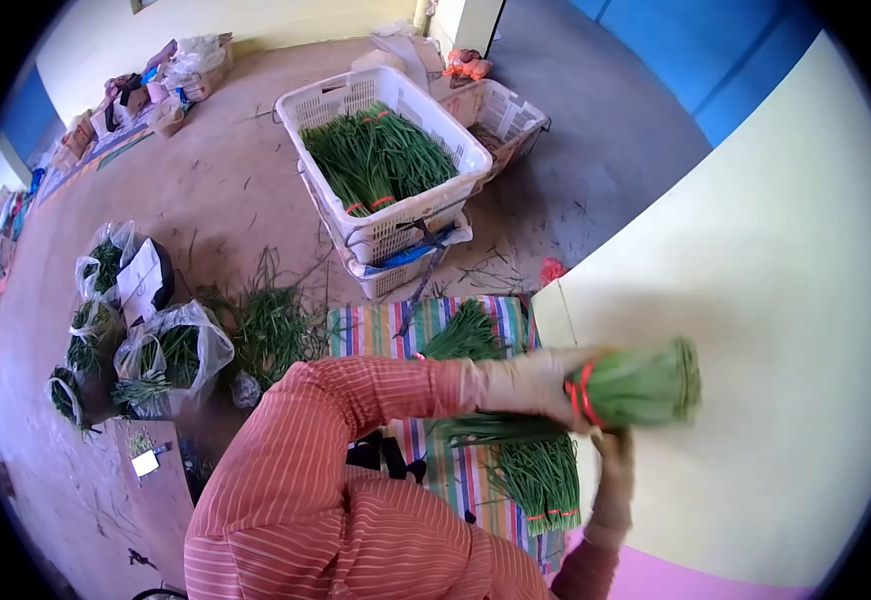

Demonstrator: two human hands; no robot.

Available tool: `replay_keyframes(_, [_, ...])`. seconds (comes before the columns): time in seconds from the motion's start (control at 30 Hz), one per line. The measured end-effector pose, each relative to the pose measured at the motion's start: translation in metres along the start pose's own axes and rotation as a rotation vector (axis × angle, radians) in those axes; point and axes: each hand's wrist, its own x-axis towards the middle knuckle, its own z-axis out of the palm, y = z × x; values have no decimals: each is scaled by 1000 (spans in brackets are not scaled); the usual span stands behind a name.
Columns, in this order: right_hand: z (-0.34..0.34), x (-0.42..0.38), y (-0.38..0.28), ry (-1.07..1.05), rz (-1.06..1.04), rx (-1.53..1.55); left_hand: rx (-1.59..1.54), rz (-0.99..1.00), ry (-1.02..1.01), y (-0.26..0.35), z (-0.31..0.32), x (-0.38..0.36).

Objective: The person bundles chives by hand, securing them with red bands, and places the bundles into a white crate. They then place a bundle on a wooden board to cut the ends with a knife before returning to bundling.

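Note:
A thick bundle of garlic chives [645,385] is held sideways before the pale wall, its cut ends pointing right and a red band around it. My left hand [545,385] is closed around the bundle just left of the band. Against the bundle's lower side, near the band, my right hand [612,465] grips with bent fingers, slightly blurred. Dark leaves trail leftward below my left forearm. Beneath my hands, banded chive bundles [537,480] lie on a striped sheet [355,330], and another bunch [463,335] lies farther up it.
A white plastic crate [475,160] full of banded chives stands on another crate [380,285]. Beside them is a second open crate [525,120]. Loose greens [275,325] and plastic bags of greens [180,350] lie to the left. The pale wall [755,300] rises close on the right.

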Motion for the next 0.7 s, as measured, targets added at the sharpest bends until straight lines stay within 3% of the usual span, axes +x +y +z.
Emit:
replay_keyframes(0.03, [31,-6,-23,-112,-55,-12,-219,-54,94,5,-3,-6])
replay_keyframes(0.1, [64,7,-17,-233,-87,6,-410,-93,63,10,-13,-14])
replay_keyframes(0.17, [92,14,-14,-163,-160,150,-600,-160,70,25,-17,-24])
replay_keyframes(0.23, [105,19,-25,-175,-266,259,-775,-112,206,44,-12,-36])
replay_keyframes(0.3, [112,19,-44,-188,-400,243,-652,-17,226,26,-12,-46])
replay_keyframes(0.37, [121,17,-52,-204,-384,365,-349,199,498,21,0,-57])
replay_keyframes(0.4, [124,16,-55,-214,-354,482,-162,164,538,23,2,-59])
replay_keyframes(0.57, [111,29,-64,-378,-434,225,-495,108,532,53,-8,-79])
replay_keyframes(0.63, [99,23,-89,-620,-165,423,-333,158,389,75,-21,-87])
replay_keyframes(0.7, [97,26,-96,-673,-167,381,-325,168,403,85,-21,-91])
